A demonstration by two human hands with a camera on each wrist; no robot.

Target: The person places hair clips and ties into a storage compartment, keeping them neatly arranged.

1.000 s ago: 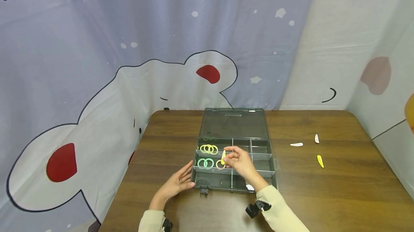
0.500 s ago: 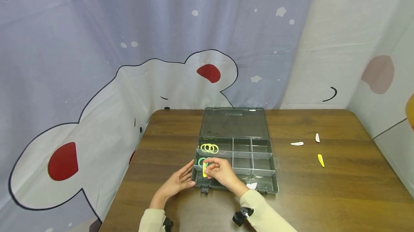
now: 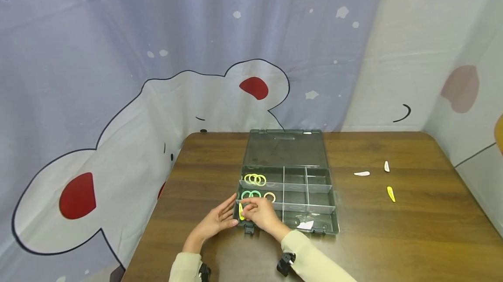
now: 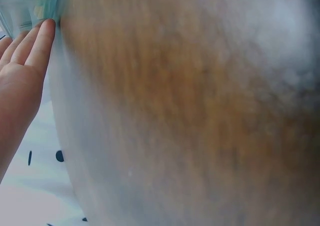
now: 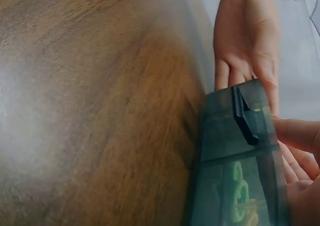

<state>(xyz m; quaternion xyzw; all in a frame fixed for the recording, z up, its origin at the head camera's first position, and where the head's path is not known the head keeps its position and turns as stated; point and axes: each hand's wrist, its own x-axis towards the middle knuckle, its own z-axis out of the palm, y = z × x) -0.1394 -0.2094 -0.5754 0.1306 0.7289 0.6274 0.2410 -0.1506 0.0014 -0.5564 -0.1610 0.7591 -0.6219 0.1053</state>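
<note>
My right hand pinches a yellow snap hair clip upright at the left end of the front compartment of a grey see-through divided box. My left hand rests its straight fingers along the box's left wall, thumb near the front corner; the left wrist view shows its fingertips right at the box. Green ring hair ties and a pale peach one lie in the middle-left compartment. Yellow ring hair ties lie in the rear-left one. Fingers of my right hand show past the latch in the right wrist view.
The box's lid lies back, open toward the curtain. On the brown table to the right are two white hair clips and another yellow clip. A small white piece shows at the box's front right.
My right hand has carried the yellow hair clip left and toward the front, from over the middle row to the front-left compartment. My left hand has stayed at the box's side.
</note>
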